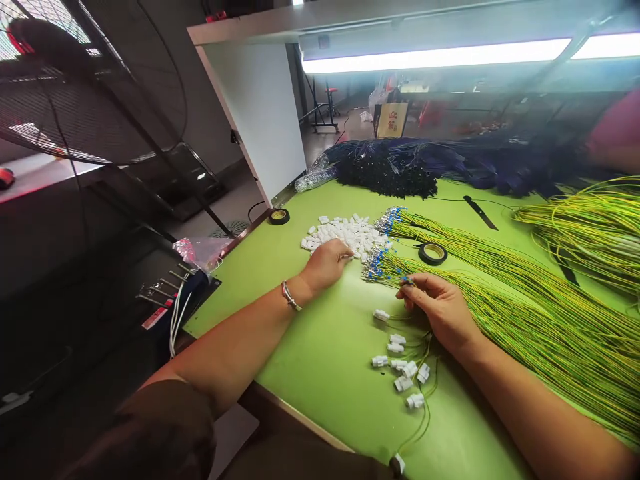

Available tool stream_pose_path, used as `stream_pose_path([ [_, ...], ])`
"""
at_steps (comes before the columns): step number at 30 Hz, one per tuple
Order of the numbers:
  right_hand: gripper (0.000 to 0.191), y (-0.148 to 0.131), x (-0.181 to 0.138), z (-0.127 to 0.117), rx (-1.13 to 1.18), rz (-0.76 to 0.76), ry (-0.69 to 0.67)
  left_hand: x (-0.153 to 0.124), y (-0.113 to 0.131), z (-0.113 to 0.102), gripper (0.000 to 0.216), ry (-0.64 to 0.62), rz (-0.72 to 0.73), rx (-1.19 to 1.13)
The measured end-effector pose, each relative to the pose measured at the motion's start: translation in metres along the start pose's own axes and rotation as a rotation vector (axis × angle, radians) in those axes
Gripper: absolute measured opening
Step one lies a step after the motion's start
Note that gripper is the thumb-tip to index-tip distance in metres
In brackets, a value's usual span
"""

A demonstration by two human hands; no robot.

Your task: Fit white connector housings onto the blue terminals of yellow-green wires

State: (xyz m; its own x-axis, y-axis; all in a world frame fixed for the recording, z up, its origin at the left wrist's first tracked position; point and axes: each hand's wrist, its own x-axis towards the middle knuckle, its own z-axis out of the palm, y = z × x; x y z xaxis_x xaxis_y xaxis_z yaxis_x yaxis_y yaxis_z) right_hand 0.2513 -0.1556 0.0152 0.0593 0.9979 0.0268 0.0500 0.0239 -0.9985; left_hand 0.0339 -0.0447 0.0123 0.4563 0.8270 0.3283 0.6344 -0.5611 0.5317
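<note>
My left hand (326, 268) is closed in a pinch at the front edge of a pile of white plastic connector housings (345, 230), with a small white housing showing at its fingertips. My right hand (441, 308) pinches a thin yellow-green wire near its blue-marked end (406, 281). Just beyond both hands lie bundles of yellow-green wires (520, 313), their blue and silver terminal ends (377, 263) gathered beside the pile. Below my right hand, several wires with white connectors (404, 383) on their ends are spread on the green tabletop (320, 387).
A black tape roll (433, 253) lies among the bundles, another tape roll (279, 216) at the left edge. Dark wires with black connectors (387, 175) fill the back. More yellow-green wire (595, 220) is coiled at right. A large fan (65, 87) stands left; a lamp (440, 57) hangs above.
</note>
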Motion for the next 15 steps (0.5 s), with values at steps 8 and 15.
stream_pose_path([
  [8,0.027,-0.002,-0.002,0.004,-0.245,-0.049,0.028,-0.003,0.006,0.001,0.027,-0.075,0.071,0.12],
  [15,0.024,-0.006,-0.003,0.006,-0.243,-0.066,0.016,-0.011,0.038,-0.012,0.017,-0.136,-0.177,-0.527],
])
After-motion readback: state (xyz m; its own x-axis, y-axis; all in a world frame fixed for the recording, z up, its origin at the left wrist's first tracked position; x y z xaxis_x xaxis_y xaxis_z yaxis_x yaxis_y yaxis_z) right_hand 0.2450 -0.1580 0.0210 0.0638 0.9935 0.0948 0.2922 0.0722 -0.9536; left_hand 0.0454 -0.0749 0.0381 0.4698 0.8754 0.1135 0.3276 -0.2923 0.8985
